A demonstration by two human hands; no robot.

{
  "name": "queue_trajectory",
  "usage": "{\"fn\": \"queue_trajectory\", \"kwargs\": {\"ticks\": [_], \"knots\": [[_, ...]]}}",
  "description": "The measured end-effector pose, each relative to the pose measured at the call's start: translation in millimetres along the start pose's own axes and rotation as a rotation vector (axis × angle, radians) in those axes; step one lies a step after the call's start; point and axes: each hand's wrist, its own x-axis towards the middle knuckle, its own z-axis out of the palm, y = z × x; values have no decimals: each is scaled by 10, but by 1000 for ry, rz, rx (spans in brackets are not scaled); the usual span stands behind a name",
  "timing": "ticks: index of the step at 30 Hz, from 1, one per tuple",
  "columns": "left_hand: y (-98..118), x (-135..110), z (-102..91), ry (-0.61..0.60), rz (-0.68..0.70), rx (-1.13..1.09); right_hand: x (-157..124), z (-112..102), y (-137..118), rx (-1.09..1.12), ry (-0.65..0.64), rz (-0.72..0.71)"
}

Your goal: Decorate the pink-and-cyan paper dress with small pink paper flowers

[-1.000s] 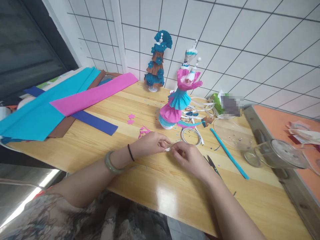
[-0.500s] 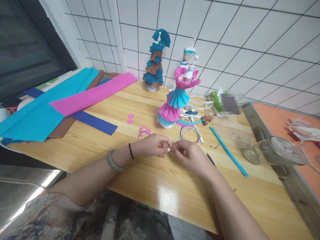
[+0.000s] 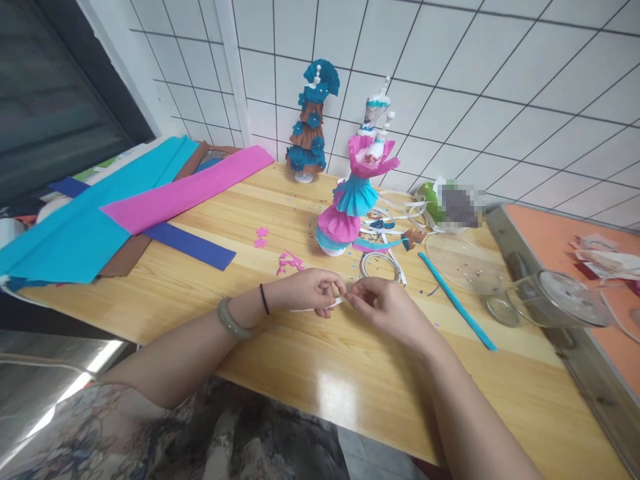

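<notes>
My left hand (image 3: 324,293) is closed over a thin white strip (image 3: 338,302), which runs under its fingers and shows again beside the wrist. My right hand (image 3: 377,303) has thumb and forefinger pinched together at the strip's near end, almost touching my left fingertips; whatever lies in that pinch is too small to make out. Just beyond the hands stands a doll-like figure in a tiered pink and blue crepe-paper dress (image 3: 345,217). A roll of white tape (image 3: 381,268) lies behind my right hand. Pink paper scraps (image 3: 289,262) and small pink paper flowers (image 3: 261,237) lie to the left.
Blue, pink and brown crepe sheets (image 3: 100,213) cover the table's left end. A second figure in teal and brown (image 3: 307,130) stands by the tiled wall. On the right are a rolled blue strip (image 3: 457,303), a clear plate with beads (image 3: 465,263) and a transparent container (image 3: 555,300).
More of the white strip now shows left of my left fingers. My right hand has shifted slightly, and the dark pointed tool beside its wrist is now hidden.
</notes>
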Motion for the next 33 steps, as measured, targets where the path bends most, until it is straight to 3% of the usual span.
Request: {"fn": "queue_trajectory", "kwargs": {"ticks": [6, 9, 13, 19, 23, 25, 28, 30, 33], "knots": [[-38, 11, -21, -12, 19, -68, 10, -18, 27, 352, -164, 47], [-92, 28, -51, -14, 29, -81, 19, -76, 36, 369, -125, 81], [-144, 53, -75, -12, 42, -106, -14, -262, 64, 222, 32, 198], [-125, 58, -55, 12, 45, -88, -360, -486, 229, -251, 75, 440], [-129, 58, -50, 6, 68, -92, -717, -278, 313, -598, 166, 562], [-145, 60, -52, 0, 75, -99, -865, -116, 297, -703, 128, 558], [-177, 65, -56, -6, 89, -121, -1006, 58, 240, -807, 175, 504], [-193, 70, -56, -10, 97, -131, -1036, 101, 203, -753, 230, 504], [-201, 74, -55, -22, 104, -134, -992, 116, 132, -393, 310, 480]]}}
